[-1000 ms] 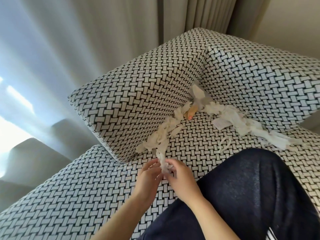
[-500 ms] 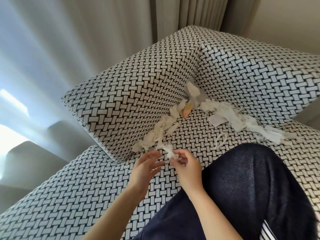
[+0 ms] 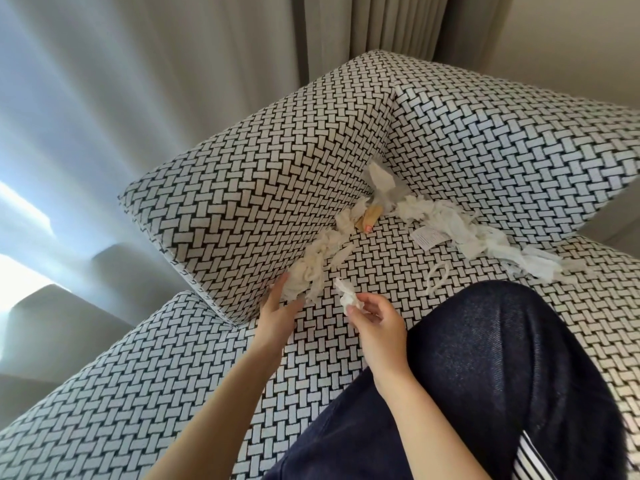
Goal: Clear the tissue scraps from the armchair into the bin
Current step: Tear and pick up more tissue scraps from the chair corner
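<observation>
White tissue scraps lie along the crease of a black-and-white woven armchair [image 3: 173, 368]. One strand of scraps [image 3: 317, 261] runs beside the left arm cushion; another pile [image 3: 485, 237] spreads along the back cushion. My right hand [image 3: 375, 320] pinches a small crumpled tissue scrap [image 3: 346, 294] above the seat. My left hand [image 3: 277, 306] reaches with straight fingers to the near end of the left strand, touching it. No bin is in view.
A tan wrapper-like piece [image 3: 370, 218] and a small printed label [image 3: 429, 237] lie among the scraps, with a white loop [image 3: 438, 277] on the seat. My dark-trousered knee [image 3: 502, 358] rests on the cushion. Grey curtains [image 3: 156, 81] hang behind.
My hands have parted. The right hand has pulled a small scrap free and lifted it; the left hand has let go and moved forward-left to the strand beside the arm cushion.
</observation>
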A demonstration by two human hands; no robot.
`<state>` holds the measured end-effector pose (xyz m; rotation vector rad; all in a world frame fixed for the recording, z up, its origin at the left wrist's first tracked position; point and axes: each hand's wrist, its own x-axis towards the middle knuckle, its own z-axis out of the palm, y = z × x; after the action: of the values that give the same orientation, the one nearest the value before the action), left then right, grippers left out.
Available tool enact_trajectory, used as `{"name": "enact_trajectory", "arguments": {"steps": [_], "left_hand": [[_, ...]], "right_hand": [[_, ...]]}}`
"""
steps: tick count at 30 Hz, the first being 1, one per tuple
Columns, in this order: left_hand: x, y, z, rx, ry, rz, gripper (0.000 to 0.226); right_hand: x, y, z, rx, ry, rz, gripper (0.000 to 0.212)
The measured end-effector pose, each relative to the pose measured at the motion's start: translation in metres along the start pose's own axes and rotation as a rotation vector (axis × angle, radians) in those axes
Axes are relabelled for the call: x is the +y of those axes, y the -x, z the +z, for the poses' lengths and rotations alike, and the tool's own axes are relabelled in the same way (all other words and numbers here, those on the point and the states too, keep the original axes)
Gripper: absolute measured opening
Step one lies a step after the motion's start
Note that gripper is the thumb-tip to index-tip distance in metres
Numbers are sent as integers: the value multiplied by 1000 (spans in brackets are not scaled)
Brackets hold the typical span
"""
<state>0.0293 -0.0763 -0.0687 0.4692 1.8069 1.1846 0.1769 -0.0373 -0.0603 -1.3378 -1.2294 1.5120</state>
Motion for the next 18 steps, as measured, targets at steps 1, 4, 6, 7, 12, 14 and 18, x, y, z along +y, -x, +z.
{"name": "enact_trajectory", "arguments": {"steps": [1, 4, 6, 7, 12, 14, 18], "left_hand": [[3, -1, 2, -13, -14, 4, 56], [9, -1, 6, -25, -61, 18, 49], [10, 1, 7, -21, -61, 17, 44], [10, 3, 8, -16, -55, 15, 42], [6, 14, 5, -5, 3, 21, 35], [4, 18, 3, 2, 5, 20, 33], [2, 25, -2, -5, -18, 28, 26]], "right_hand": [[0, 0, 0, -5, 3, -2, 20], [0, 0, 0, -20, 16, -11, 21], [0, 0, 0, -20, 15, -5, 20], [0, 0, 0, -20, 11, -1, 20], [0, 1, -1, -22, -7, 19, 19], [-1, 1, -2, -23, -21, 23, 19], [0, 1, -1, -19, -25, 28, 19]]}}
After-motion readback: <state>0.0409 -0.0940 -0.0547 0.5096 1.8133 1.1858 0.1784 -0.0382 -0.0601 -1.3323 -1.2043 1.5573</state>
